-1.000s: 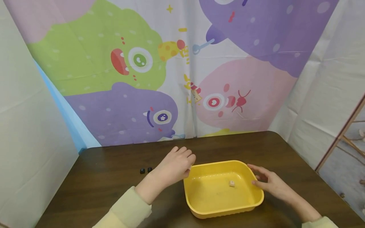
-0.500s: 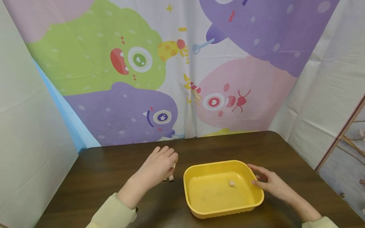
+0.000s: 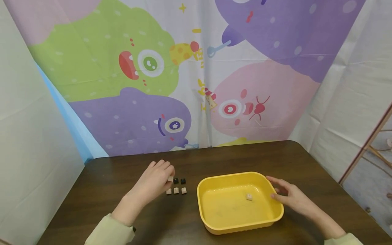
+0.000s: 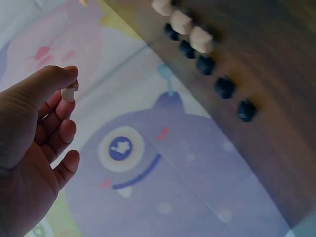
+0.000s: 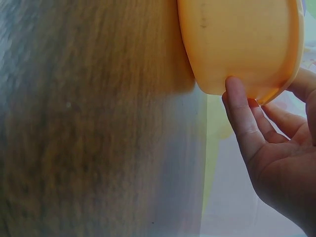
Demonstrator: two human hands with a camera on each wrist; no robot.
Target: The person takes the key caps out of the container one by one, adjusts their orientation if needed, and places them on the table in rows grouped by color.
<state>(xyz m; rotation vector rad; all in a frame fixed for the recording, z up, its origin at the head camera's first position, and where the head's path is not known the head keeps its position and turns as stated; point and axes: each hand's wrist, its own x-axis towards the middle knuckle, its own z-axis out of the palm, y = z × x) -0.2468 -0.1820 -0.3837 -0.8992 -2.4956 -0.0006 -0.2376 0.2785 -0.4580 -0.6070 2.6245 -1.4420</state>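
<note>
My left hand [image 3: 154,180] pinches a beige keycap [image 3: 170,178] between thumb and fingers, raised a little above the table; the left wrist view shows this keycap [image 4: 69,93] at the fingertips. Just beside it, three beige keycaps [image 3: 176,191] stand in a row on the table. Behind them runs a row of black keycaps [image 3: 183,181], partly hidden by the hand; several black keycaps [image 4: 224,87] show in the left wrist view. My right hand [image 3: 292,197] grips the right rim of a yellow plastic bin [image 3: 239,231], thumb at the rim and fingers against the outer wall.
One beige keycap [image 3: 249,197] lies inside the bin, right of its middle. The dark wooden table [image 3: 92,204] ends at a cartoon-printed curtain [image 3: 147,115] at the back. White cloth [image 3: 33,136] hangs along the left side.
From the bin's left edge, my left hand has moved left, uncovering the beige row and two black keycaps. A beige keycap now shows at its fingertips. The right hand and bin have stayed put.
</note>
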